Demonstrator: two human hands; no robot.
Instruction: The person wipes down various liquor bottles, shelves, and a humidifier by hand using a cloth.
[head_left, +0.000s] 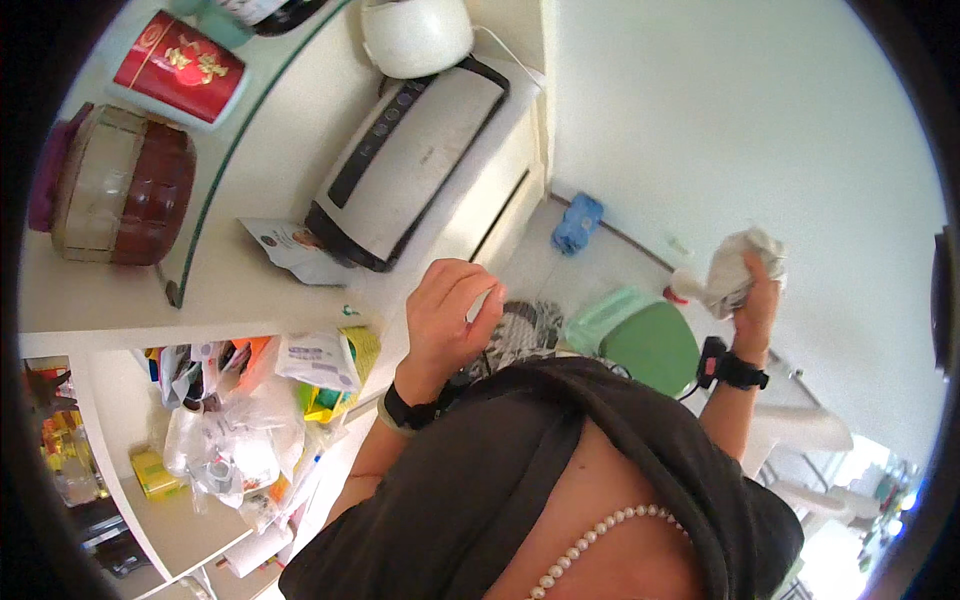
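Note:
My left hand (452, 319) is raised near the front edge of the cabinet, just below the silver and black countertop appliance (427, 161), which looks like a vacuum sealer. Its fingers curl loosely, the thumb stands off from them, and nothing shows in its grasp. Out to the right, my right hand (756, 304) grips a crumpled, pale cloth (739, 270) in front of the light wall. A white rounded appliance (420, 34) rests at the far end of the silver one. Partly under its near end lies a silver pouch (292, 251).
A glass shelf (244, 135) carries a red canister (180, 67) and a purple-lidded jar (124, 187). Plastic bags (232, 442) crowd the compartment below. On the floor stand a green bin (649, 345) and a blue plastic-wrapped pack (579, 223). White chairs (802, 431) are at right.

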